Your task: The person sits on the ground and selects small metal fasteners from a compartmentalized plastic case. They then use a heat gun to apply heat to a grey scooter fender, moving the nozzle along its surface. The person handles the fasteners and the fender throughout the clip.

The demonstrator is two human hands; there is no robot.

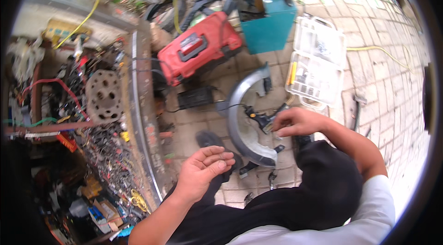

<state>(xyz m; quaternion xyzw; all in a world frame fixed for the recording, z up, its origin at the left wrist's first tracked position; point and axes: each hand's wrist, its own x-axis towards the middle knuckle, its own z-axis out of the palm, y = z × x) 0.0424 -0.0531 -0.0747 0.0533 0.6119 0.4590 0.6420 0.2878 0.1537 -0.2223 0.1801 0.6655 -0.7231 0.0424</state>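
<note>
My left hand (206, 167) is above my left leg, its fingers together and the thumb pressed against them. Whatever it may hold is too small to name. Further right, my right hand (295, 122) has curled fingers and a thumb near the fingertips; I cannot make out what is in them. Beside those fingertips is a black and yellow corded hand tool (262, 119). A curved grey plastic trim piece (236, 115), shaped like an arch, lies on the paving between my feet. The tool sits within its curve, and whether my right hand touches it I cannot tell.
A red toolbox (200, 49), a teal metal case (268, 26) and a black box (195, 98) stand ahead. At right lie an open clear organizer case (317, 60) and a hammer (358, 106). Metal-edged bins of scrap (104, 152) line the left. A yellow cord (378, 49) crosses the paving.
</note>
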